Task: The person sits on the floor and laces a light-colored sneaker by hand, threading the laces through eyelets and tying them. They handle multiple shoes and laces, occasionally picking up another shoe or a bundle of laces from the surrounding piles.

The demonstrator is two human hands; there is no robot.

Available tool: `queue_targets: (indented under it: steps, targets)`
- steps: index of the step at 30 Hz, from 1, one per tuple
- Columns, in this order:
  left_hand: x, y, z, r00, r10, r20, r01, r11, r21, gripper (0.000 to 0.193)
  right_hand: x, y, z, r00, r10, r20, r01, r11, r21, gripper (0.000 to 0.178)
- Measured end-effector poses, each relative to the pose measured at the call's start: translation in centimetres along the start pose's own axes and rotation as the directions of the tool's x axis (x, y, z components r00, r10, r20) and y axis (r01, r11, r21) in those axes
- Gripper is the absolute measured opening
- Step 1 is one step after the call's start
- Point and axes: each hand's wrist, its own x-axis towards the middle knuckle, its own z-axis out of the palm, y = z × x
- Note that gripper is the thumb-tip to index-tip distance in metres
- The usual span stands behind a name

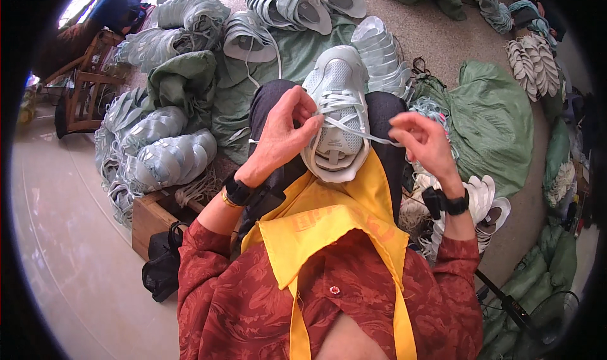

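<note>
A pale grey-green shoe upper [336,75] rests on my lap between my knees, toe pointing away from me. Pale laces [341,101] run criss-cross through its front. My left hand [284,132] is at the shoe's left side, thumb and fingers pinched on a lace by the eyelets. Off to the right of the shoe, my right hand [427,139] is closed with its fingers curled. One lace end [363,134] stretches across the tongue to these fingers, which partly hide it.
Stacks of similar uppers [171,158] lie at the left and far side, partly on green cloth [288,60]. A green sack [490,126] lies at the right. A wooden box [150,224] stands by my left elbow. My yellow apron [335,227] covers my lap.
</note>
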Motion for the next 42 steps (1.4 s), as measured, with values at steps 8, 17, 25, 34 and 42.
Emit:
queue_targets:
  steps: [8, 17, 25, 34, 42]
  targets:
    - [-0.7, 0.6, -0.7, 0.995, -0.039, 0.097, 0.025, 0.990, 0.142, 0.018, 5.9, -3.6, 4.2, 0.919, -0.384, 0.087, 0.389, 0.855, -0.342, 0.015]
    - [-0.8, 1.3, -0.5, 0.984, -0.130, 0.125, 0.127, 0.991, 0.031, 0.017, 6.3, -3.9, 4.9, 0.952, -0.270, 0.145, 0.294, 0.938, -0.183, 0.011]
    - [-0.9, 0.6, -0.7, 0.982, -0.145, 0.123, 0.146, 0.989, 0.000, 0.017, 6.3, -4.7, 4.2, 0.865, -0.461, 0.197, 0.495, 0.723, -0.482, 0.015]
    - [-0.9, 1.4, -1.0, 0.977, -0.152, 0.147, 0.167, 0.981, -0.098, 0.016, 7.3, -2.5, 4.1, 0.943, -0.281, 0.179, 0.269, 0.959, 0.088, 0.013]
    - [-1.3, 3.6, -2.9, 0.969, -0.155, 0.192, 0.212, 0.920, -0.329, 0.019, 5.5, -2.5, 4.2, 0.958, -0.252, 0.137, 0.260, 0.964, -0.045, 0.021]
